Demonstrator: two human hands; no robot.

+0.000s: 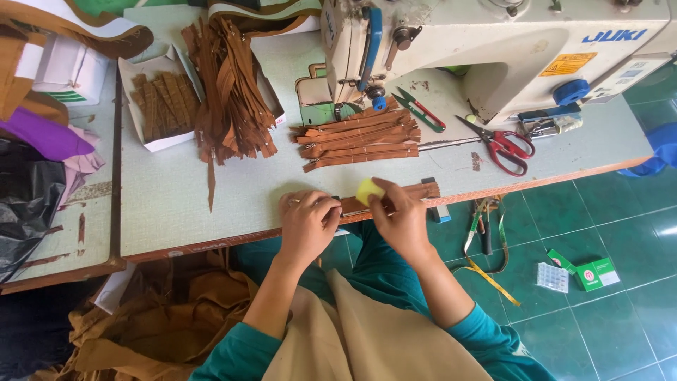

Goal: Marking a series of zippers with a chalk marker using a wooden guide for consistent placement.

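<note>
**Marking a brown zipper at the table edge**

The left hand (307,222) presses its curled fingers down on one end of a brown zipper (395,196) that lies flat along the near edge of the grey table (169,190). The right hand (400,219) pinches a small yellow block (369,190), probably chalk or wax, between thumb and fingertips and holds it on top of the zipper. Both hands are closed: the left pins, the right grips the block.

To do this step well, I judge the zipper should stay straight and flat under the left hand, so that the block runs along it without dragging it sideways. Light, even pressure from the right hand would suit, with the strokes kept close to the pinning fingers.

The zipper runs from under the left hand towards 3 o'clock, passes beneath the right hand and ends just beyond it. From the hands, a stack of brown zippers (360,137) lies at 12 o'clock beside the foot of the white sewing machine (493,42). A loose bundle of zippers (229,85) lies at 11 o'clock, with an open white box (159,102) of more zippers beside it. Red-handled scissors (504,144) lie at 2 o'clock, well apart from the hands.
</note>
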